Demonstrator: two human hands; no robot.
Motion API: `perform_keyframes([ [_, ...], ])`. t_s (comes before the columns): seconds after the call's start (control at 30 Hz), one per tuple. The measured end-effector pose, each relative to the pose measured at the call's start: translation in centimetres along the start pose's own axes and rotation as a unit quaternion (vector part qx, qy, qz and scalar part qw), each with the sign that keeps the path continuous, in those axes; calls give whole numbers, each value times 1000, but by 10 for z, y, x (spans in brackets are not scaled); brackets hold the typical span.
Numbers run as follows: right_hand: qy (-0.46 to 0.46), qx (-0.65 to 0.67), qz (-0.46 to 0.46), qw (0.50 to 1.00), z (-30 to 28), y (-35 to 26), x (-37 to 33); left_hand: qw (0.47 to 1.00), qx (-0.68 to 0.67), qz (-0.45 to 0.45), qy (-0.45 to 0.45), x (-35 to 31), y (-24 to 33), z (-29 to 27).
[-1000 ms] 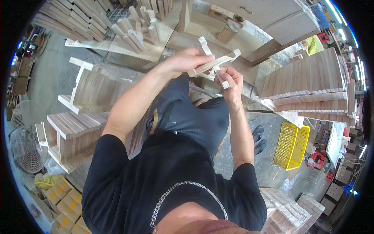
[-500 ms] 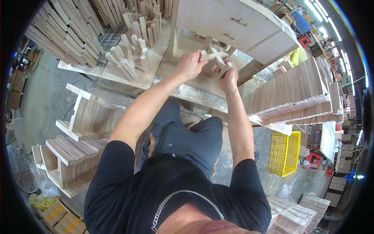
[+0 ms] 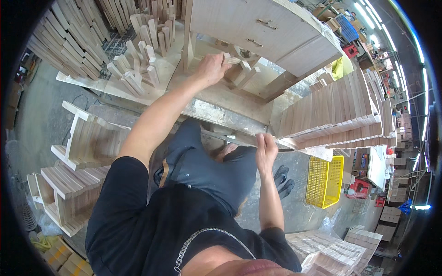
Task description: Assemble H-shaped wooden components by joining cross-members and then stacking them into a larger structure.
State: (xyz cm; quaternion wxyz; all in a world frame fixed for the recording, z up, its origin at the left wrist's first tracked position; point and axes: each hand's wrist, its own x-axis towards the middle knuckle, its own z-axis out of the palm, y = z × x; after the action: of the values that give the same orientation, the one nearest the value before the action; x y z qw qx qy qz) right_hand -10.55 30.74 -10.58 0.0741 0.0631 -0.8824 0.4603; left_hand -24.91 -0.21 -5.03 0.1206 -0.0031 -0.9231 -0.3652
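My left hand point(image 3: 212, 70) reaches over the wooden bench point(image 3: 221, 94) and is closed round a short pale wooden strip point(image 3: 232, 60). Right beside that strip, under the large panelled wooden box, another wooden strip point(image 3: 249, 77) slants up. Whether the two strips touch, I cannot tell. My right hand point(image 3: 266, 152) is drawn back to the bench's front edge, its fingers pressed together. Anything inside its grip is hidden.
Short wooden blocks point(image 3: 133, 69) stand left on the bench, before long stacked strips point(image 3: 69, 41). A slatted stack point(image 3: 327, 106) fills the right side. The panelled box point(image 3: 258, 27) overhangs the work. A yellow basket point(image 3: 324, 181) and dark sandals point(image 3: 283, 180) are on the floor.
My right hand has let go of its wooden strip and come back toward me, to the bench's front edge. My left hand stays over the bench with its strip.
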Motion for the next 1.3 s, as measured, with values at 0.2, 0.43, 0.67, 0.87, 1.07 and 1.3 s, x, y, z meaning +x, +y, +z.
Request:
perform_keyframes([
  [0.2, 1, -20, 27, 999, -32, -8, -44, 1000, -17, 5, 4, 3, -9, -3],
  [0.43, -61, -87, -107, 989, -44, -34, -34, 998, -68, -13, 8, -32, -23, -25],
  [0.67, -122, -265, -397, 870, -26, -95, 38, 834, -507, -134, -171, -152, -5, -90],
  [0.87, -95, -24, -482, 871, 47, -169, 65, 743, -640, -178, 76, -210, -47, -124],
  [1.07, -218, 203, -337, 893, 138, -269, 149, 871, 157, -217, 413, -185, -129, -106],
  [1.3, -333, 110, -362, 864, 217, -298, 209, 932, -13, -254, 259, -177, -152, -116],
])
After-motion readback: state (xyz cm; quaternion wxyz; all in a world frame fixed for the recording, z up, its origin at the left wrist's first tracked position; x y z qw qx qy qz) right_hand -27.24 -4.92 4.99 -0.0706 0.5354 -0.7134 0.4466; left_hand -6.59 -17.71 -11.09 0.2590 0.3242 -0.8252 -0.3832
